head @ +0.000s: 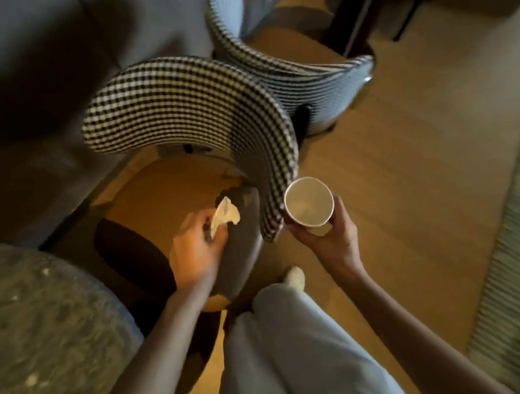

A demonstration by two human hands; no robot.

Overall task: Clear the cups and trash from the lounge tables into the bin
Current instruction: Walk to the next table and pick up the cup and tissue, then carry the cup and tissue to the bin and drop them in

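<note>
My light trousers (298,361) and one pale shoe (295,276) fill the bottom of the view, and both forearms reach forward from there. My left hand (196,246) is closed around a crumpled napkin (226,216), pinching it between thumb and fingers above the seat of the near houndstooth chair (184,113); whether the napkin has fully left the seat I cannot tell through the blur. My right hand (326,237) wraps a white paper cup (309,202) from below, upright, mouth toward me, just beside the outer edge of that chair's curved back. Both pieces of trash are thus in hand, and no bin is in view, so I judge the next move is a carry. The speckled round table (35,334) crowds my left side, and a second houndstooth chair (311,76) stands beyond the first. Open wooden floor (418,171) lies ahead and to the right, the freest way out, with a ribbed rug (517,258) at its far right edge.
</note>
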